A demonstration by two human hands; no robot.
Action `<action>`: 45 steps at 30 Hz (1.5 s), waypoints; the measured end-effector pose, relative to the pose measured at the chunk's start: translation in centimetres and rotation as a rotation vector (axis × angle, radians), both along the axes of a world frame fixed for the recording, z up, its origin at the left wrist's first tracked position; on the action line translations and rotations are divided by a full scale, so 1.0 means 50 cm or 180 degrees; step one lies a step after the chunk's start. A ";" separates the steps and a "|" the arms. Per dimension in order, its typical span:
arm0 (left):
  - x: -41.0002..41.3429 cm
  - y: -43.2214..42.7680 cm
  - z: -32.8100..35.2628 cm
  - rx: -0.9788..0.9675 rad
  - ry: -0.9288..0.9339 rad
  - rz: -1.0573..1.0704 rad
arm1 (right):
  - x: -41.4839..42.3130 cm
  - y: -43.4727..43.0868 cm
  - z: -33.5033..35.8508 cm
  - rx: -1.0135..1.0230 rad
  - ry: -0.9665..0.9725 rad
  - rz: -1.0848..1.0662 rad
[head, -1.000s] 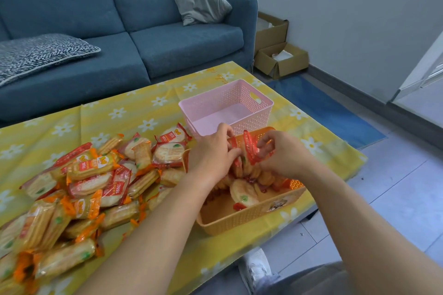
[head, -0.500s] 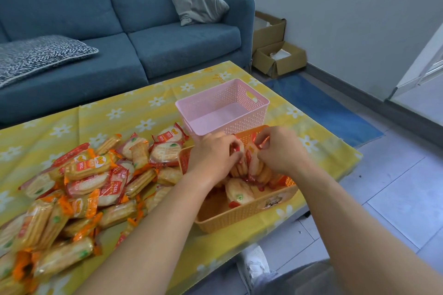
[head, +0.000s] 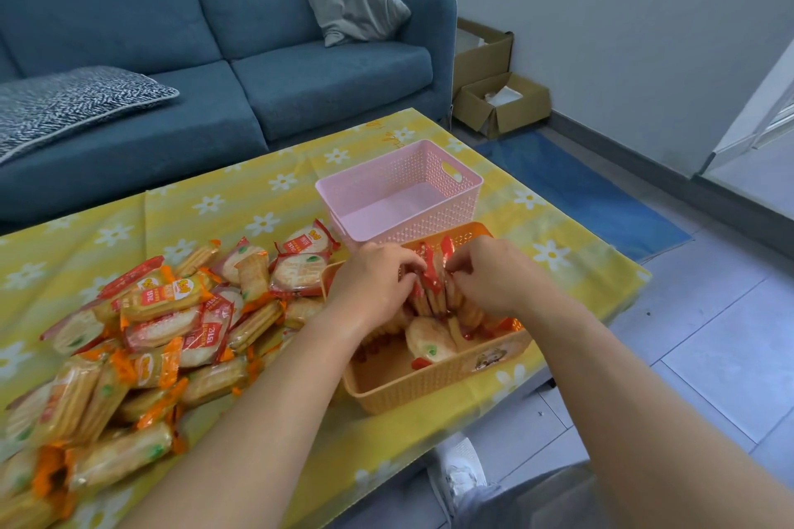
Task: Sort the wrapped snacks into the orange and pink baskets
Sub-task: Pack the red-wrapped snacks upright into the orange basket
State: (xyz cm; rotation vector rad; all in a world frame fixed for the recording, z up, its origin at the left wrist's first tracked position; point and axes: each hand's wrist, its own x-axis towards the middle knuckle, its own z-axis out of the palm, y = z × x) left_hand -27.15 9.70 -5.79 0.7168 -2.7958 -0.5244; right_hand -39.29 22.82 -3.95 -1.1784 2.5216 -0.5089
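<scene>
red-wrapped snacks (head: 432, 281) held upright inside orange basket (head: 429, 389), seemingly to be packed tight | pinched by left hand (head: 374, 286) and right hand (head: 494, 281), fingers (head: 408, 266) curled | unsorted pile (head: 163, 326) left of basket

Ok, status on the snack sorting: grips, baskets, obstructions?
Left grip, right grip pinching red-wrapped round crackers in orange plastic basket. Pink perforated plastic basket empty. Nothing blocking.
</scene>
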 end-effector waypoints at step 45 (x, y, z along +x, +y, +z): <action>0.010 0.067 0.045 -0.0090 0.0011 0.0717 | 0.007 0.002 0.006 -0.0651 0.0590 -0.0880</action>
